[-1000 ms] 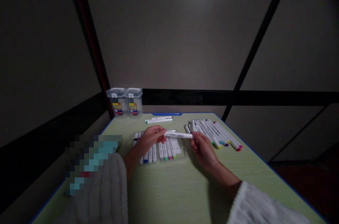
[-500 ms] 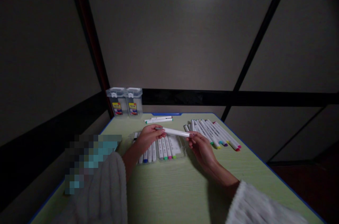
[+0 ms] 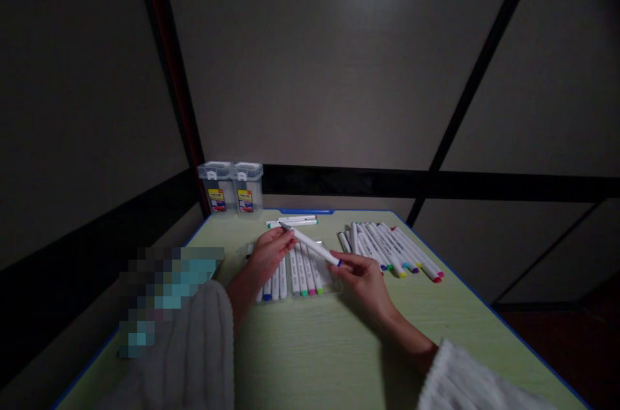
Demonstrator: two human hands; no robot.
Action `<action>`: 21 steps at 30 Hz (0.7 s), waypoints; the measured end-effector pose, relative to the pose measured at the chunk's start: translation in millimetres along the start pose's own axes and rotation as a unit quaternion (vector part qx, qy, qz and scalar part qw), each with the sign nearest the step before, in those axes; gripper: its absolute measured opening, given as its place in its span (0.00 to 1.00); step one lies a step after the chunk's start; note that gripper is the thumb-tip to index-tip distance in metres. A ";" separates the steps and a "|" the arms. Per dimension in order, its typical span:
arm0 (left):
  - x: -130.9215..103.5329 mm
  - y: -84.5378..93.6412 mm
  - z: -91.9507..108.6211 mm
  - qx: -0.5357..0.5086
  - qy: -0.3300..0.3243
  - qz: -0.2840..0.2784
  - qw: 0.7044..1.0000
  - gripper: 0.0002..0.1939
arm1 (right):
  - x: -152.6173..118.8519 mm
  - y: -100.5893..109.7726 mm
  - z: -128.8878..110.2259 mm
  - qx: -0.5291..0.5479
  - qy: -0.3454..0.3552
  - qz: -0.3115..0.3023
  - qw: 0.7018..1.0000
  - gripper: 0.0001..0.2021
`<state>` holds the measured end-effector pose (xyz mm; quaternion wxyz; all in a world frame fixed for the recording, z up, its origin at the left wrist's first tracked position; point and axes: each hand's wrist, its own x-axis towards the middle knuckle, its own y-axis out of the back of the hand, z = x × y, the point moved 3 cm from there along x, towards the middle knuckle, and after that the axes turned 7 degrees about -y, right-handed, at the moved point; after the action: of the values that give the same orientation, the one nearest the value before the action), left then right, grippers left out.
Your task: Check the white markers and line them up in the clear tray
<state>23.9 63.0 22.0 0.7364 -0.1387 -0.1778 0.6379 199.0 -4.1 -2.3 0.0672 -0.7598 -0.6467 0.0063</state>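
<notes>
A white marker [image 3: 312, 245] with a dark blue end is held up between both hands, slanting down to the right. My left hand [image 3: 271, 254] is closed around its upper part, where a grey tip pokes out beyond the fingers. At the blue end, my right hand [image 3: 362, 277] pinches the marker. Below them lies a clear plastic case [image 3: 334, 281] holding a row of white markers [image 3: 303, 271] with coloured ends; my left hand and forearm cover part of it. To the right is a loose pile of white markers [image 3: 385, 245] with ends in several colours.
Two clear lidded containers [image 3: 248, 187] stand at the back left. Near the back edge, a few markers [image 3: 300, 221] lie apart. A blurred-out teal patch [image 3: 186, 284] sits at the left. The green table [image 3: 310, 358] has a blue edge, with wall panels behind.
The marker has tilted: its right end is lower, its left end slightly higher. My right hand has shifted down, and the blue end now shows. The view has moved slightly.
</notes>
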 end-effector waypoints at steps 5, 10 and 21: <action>1.6 4.9 -7.4 0.020 -0.022 0.047 0.998 0.12 | -10.1 -6.3 -2.5 -0.139 0.075 -0.050 0.986 0.13; -2.7 2.9 -13.5 0.053 -0.059 0.060 0.995 0.18 | -22.8 -11.9 -9.8 -0.323 0.200 -0.123 0.917 0.18; -0.2 -4.3 -26.6 0.169 -0.046 -0.040 0.984 0.21 | -24.2 -14.9 -8.2 -0.464 0.206 -0.142 0.850 0.21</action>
<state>39.4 62.8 0.0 0.7652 0.0248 -0.1065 0.6344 181.2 -26.4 5.7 -0.1613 -0.5864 -0.6460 -0.4613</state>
